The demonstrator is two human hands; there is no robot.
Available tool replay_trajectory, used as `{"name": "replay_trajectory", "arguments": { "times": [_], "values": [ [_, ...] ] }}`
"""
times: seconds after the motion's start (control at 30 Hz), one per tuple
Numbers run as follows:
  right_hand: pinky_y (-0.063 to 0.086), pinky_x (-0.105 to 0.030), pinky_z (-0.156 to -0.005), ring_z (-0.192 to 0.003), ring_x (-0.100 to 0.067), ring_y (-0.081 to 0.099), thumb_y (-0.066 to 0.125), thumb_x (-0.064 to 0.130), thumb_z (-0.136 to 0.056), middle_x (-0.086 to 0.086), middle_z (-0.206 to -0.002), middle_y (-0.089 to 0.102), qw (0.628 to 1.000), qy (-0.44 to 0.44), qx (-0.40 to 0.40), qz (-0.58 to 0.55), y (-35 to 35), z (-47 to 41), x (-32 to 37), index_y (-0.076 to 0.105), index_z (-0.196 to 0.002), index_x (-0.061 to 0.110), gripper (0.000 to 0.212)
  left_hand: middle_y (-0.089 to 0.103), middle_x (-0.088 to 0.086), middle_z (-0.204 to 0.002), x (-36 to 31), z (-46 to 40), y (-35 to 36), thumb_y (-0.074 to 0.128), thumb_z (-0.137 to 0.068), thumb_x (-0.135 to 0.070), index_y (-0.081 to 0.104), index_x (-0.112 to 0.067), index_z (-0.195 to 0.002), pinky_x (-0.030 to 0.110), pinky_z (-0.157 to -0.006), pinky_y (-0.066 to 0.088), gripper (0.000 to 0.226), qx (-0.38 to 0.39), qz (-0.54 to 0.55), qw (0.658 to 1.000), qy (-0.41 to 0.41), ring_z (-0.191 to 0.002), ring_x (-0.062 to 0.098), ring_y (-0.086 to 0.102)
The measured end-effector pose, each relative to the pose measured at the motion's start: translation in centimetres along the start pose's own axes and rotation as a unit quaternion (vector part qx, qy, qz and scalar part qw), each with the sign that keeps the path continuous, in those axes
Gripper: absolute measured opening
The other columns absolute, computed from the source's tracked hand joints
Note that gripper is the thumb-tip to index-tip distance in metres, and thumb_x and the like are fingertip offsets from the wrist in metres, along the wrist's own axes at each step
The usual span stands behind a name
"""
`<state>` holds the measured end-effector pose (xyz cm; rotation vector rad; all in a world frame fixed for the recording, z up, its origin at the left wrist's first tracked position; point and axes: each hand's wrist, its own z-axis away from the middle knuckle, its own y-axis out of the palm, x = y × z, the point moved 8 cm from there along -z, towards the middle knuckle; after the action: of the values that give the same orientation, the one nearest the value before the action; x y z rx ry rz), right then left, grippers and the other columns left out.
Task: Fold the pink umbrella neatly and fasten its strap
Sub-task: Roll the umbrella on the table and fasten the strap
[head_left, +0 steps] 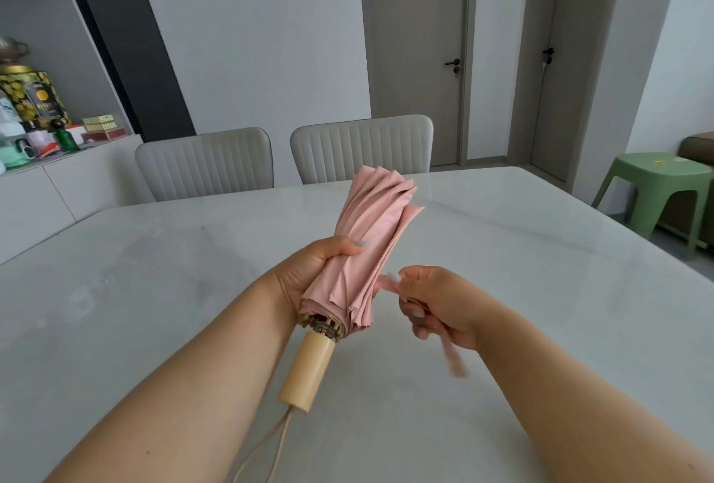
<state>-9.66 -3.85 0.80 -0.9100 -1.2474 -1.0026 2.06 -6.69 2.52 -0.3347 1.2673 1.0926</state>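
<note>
Two hands are at work at the centre of the frame, above a pale marble-look table point(154, 289). The left hand point(317, 270) wraps around the pink umbrella point(371, 243) just above its ribs, thumb curled over the top of the bunched fabric and fingers hidden behind it, so the pleats stay gathered and cannot spring apart. The umbrella is held clear of the table and tilted, its cloth end pointing toward the upper right and its cream handle point(307, 374) angled toward the lower left, with a thin wrist cord point(270, 444) trailing off toward the bottom edge. That tilt probably keeps the side with the strap turned to the free hand. The right hand point(436, 304), just right of the canopy, has its fingers curled and pinching the strap point(386, 283), a narrow pink band that leaves the fabric and runs through the fist; its loose end point(454, 360) shows below the hand, blurred (so any fastener on it cannot be made out). The folds look fairly even but not tightly rolled, and the strap is not yet wrapped round, so I judge the folding mostly done and the fastening barely begun. Two grey chairs point(204, 161) stand behind the table, and a green stool point(653, 181) sits at the right edge.
</note>
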Motion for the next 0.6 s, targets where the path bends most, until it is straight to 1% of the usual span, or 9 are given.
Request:
{"name": "replay_trajectory", "arguments": {
  "times": [0.03, 0.1, 0.2, 0.27, 0.33, 0.4, 0.5, 0.53, 0.6],
  "values": [
    [0.037, -0.027, -0.047, -0.04, -0.013, 0.028, 0.062, 0.038, -0.089, 0.004, -0.047, 0.041, 0.999, -0.001, -0.011, 0.045, -0.2, 0.1, 0.2, 0.04, -0.062, 0.016, 0.041, 0.063, 0.021, -0.074, -0.2, 0.2, 0.0, 0.072, -0.061, -0.018, 0.059, 0.004, -0.1, 0.034, -0.058, 0.058, 0.046, 0.0, -0.013, 1.0, -0.007, -0.06, 0.028, 0.066],
    [0.036, -0.026, -0.046, -0.044, -0.014, 0.029, 0.068, 0.043, -0.082, 0.005, -0.047, 0.037, 0.993, -0.012, -0.037, 0.114, -0.5, 0.2, 0.7, 0.04, -0.057, 0.018, 0.045, 0.064, 0.021, -0.074, -0.3, 0.2, -0.5, 0.071, -0.063, -0.016, 0.06, 0.005, -0.097, 0.034, -0.058, 0.058, 0.042, -0.014, -0.043, 0.999, -0.029, -0.06, 0.028, 0.066],
    [0.035, -0.024, -0.045, -0.048, -0.014, 0.032, 0.065, 0.034, -0.086, 0.004, -0.049, 0.04, 0.987, -0.017, -0.051, 0.148, -0.6, 0.2, 0.9, 0.049, -0.06, 0.014, 0.036, 0.067, 0.02, -0.081, -0.1, -0.4, -0.5, 0.073, -0.061, -0.02, 0.069, 0.003, -0.095, 0.036, -0.066, 0.057, 0.04, -0.008, -0.121, 0.99, -0.069, -0.066, 0.027, 0.066],
    [0.035, -0.024, -0.043, -0.046, -0.014, 0.035, 0.063, 0.033, -0.088, 0.002, -0.052, 0.042, 0.983, -0.002, -0.058, 0.176, -0.9, 0.4, 0.6, 0.055, -0.065, 0.012, 0.032, 0.069, 0.021, -0.089, 0.0, -1.0, -0.6, 0.075, -0.059, -0.023, 0.072, 0.001, -0.1, 0.043, -0.076, 0.056, 0.048, -0.027, -0.211, 0.973, -0.086, -0.072, 0.031, 0.065],
    [0.03, -0.02, -0.04, -0.042, -0.015, 0.037, 0.063, 0.038, -0.086, 0.003, -0.05, 0.043, 0.976, 0.024, -0.071, 0.206, -1.6, 0.7, 0.4, 0.052, -0.059, 0.016, 0.037, 0.072, 0.021, -0.094, -0.8, -1.7, -1.7, 0.079, -0.051, -0.028, 0.068, -0.002, -0.11, 0.054, -0.085, 0.055, 0.065, -0.108, -0.316, 0.941, -0.059, -0.079, 0.035, 0.068],
    [0.03, -0.018, -0.039, -0.04, -0.015, 0.04, 0.062, 0.042, -0.086, 0.002, -0.051, 0.046, 0.967, 0.042, -0.077, 0.24, -2.1, 0.8, 0.3, 0.053, -0.061, 0.016, 0.037, 0.075, 0.013, -0.094, -2.1, -2.1, -2.4, 0.08, -0.047, -0.034, 0.067, -0.011, -0.111, 0.051, -0.085, 0.057, 0.069, -0.184, -0.392, 0.902, -0.005, -0.083, 0.031, 0.072],
    [0.035, -0.016, -0.038, -0.039, -0.013, 0.041, 0.062, 0.041, -0.087, 0.0, -0.053, 0.048, 0.96, 0.058, -0.069, 0.267, -1.8, 0.7, 0.1, 0.057, -0.065, 0.013, 0.036, 0.069, 0.002, -0.102, -2.2, -2.6, -2.2, 0.08, -0.059, -0.042, 0.061, -0.019, -0.114, 0.035, -0.079, 0.057, 0.062, -0.209, -0.485, 0.849, 0.023, -0.088, 0.021, 0.068],
    [0.036, -0.016, -0.038, -0.039, -0.012, 0.041, 0.063, 0.04, -0.087, 0.001, -0.052, 0.048, 0.958, 0.061, -0.068, 0.273, -1.8, 0.7, -0.1, 0.058, -0.064, 0.013, 0.036, 0.066, 0.0, -0.105, -2.0, -2.7, -1.8, 0.078, -0.064, -0.044, 0.057, -0.02, -0.114, 0.032, -0.077, 0.054, 0.059, -0.209, -0.531, 0.821, 0.026, -0.089, 0.018, 0.065],
    [0.04, -0.018, -0.042, -0.041, -0.011, 0.042, 0.06, 0.03, -0.088, 0.001, -0.053, 0.051, 0.954, 0.063, -0.067, 0.287, -1.9, 0.7, -0.2, 0.06, -0.062, 0.013, 0.031, 0.06, 0.0, -0.107, -1.4, -3.2, -1.3, 0.072, -0.069, -0.049, 0.05, -0.021, -0.113, 0.032, -0.076, 0.051, 0.057, -0.216, -0.623, 0.751, 0.033, -0.09, 0.017, 0.059]
  ]
}}
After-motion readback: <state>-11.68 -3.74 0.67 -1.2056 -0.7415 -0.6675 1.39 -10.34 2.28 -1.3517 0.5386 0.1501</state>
